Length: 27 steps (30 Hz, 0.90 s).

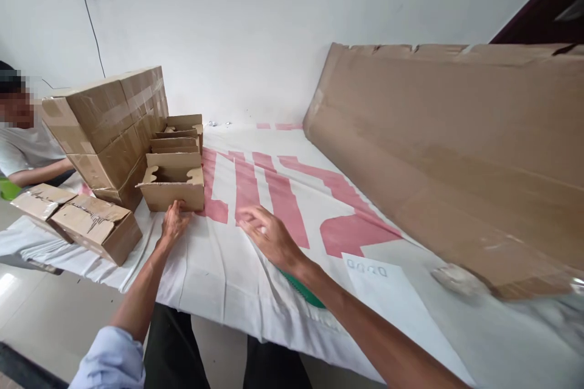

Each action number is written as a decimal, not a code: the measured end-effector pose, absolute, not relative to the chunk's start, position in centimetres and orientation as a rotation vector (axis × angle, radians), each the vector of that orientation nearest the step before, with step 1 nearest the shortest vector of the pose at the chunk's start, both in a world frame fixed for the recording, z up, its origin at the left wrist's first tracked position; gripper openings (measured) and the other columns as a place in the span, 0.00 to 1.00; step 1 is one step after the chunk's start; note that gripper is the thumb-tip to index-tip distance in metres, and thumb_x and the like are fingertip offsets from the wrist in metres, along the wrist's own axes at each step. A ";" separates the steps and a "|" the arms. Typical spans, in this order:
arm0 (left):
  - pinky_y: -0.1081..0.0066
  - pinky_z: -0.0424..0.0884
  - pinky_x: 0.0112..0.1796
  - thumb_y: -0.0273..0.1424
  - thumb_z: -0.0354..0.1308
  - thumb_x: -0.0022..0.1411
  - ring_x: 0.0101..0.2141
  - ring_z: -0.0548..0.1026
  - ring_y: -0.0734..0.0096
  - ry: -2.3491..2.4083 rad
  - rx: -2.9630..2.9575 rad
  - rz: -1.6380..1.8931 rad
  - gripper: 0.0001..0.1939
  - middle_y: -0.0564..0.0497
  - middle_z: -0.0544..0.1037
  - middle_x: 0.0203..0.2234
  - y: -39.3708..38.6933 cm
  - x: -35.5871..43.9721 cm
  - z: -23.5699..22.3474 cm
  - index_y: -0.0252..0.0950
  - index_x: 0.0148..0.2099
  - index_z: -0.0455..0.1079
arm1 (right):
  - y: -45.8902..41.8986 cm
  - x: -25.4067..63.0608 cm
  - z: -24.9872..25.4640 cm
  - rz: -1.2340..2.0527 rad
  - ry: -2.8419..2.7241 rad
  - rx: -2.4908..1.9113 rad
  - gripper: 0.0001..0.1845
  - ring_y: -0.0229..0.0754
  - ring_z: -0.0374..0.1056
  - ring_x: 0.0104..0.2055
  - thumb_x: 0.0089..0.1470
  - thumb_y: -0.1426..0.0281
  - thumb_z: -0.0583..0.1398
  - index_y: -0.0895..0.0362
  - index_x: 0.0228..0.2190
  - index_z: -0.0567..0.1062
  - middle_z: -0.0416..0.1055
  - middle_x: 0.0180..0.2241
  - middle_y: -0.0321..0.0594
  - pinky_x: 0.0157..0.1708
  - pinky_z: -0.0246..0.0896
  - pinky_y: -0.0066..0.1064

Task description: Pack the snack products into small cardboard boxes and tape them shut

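An open cardboard box (176,197), its flap raised and its inside dark, stands on the white cloth at centre left. My left hand (175,223) is at its front wall, fingertips touching the cardboard near the bottom edge; I see no grip around it. To the right, my right hand (267,231) hovers over the cloth with loosely bent fingers, apart from the box, and nothing shows in it. Behind the front box, more open cardboard boxes (185,127) stand in a row. Under my right forearm lies a green object (303,290), mostly hidden.
Taped cartons (109,115) are stacked at left, with two closed small boxes (93,222) before them. A large cardboard sheet (447,152) leans at right. Paper (401,304) lies on the red-marked cloth (219,273). A person (27,149) sits at far left.
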State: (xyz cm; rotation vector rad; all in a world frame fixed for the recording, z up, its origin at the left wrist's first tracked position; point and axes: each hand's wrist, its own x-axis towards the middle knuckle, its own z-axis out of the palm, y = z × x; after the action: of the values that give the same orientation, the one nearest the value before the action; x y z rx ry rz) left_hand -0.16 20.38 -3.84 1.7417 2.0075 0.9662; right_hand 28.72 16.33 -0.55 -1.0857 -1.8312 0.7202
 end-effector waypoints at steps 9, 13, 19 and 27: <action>0.47 0.77 0.55 0.38 0.63 0.73 0.55 0.78 0.53 1.978 1.868 0.692 0.21 0.41 0.76 0.59 25.8 0.3 -2.0 0.36 0.63 0.71 | 9.3 40.0 -10.6 0.196 -2.039 -1.399 0.19 0.57 0.75 0.50 0.65 0.53 0.57 0.53 0.48 0.76 0.79 0.47 0.49 0.49 0.72 0.47; 0.46 0.70 0.63 0.35 0.71 0.63 0.65 0.71 0.46 1.858 2.025 0.527 0.35 0.38 0.72 0.66 22.5 0.4 -0.7 0.39 0.69 0.67 | 8.9 40.2 -13.8 0.083 -2.062 -1.414 0.19 0.58 0.75 0.50 0.65 0.55 0.55 0.54 0.47 0.76 0.79 0.46 0.49 0.47 0.71 0.47; 0.43 0.54 0.70 0.30 0.80 0.41 0.73 0.56 0.40 1.813 2.166 0.206 0.62 0.41 0.63 0.73 13.6 -6.1 7.1 0.46 0.76 0.56 | 8.4 39.7 -15.4 -0.025 -2.027 -1.454 0.20 0.57 0.74 0.49 0.66 0.55 0.54 0.54 0.47 0.77 0.78 0.48 0.49 0.46 0.68 0.47; 0.27 0.59 0.61 0.26 0.74 0.38 0.72 0.54 0.26 1.951 2.274 -0.447 0.64 0.29 0.58 0.74 10.7 -14.8 12.6 0.44 0.77 0.53 | 8.0 38.8 -15.1 -0.039 -1.963 -1.481 0.20 0.57 0.72 0.51 0.66 0.56 0.54 0.55 0.47 0.78 0.77 0.50 0.51 0.48 0.66 0.46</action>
State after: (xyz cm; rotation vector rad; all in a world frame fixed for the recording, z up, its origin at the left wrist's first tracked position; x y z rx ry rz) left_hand -14.81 10.69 12.60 2.2741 1.9512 -0.4474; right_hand 38.78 8.03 -15.13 -1.4807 -1.9630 -0.0395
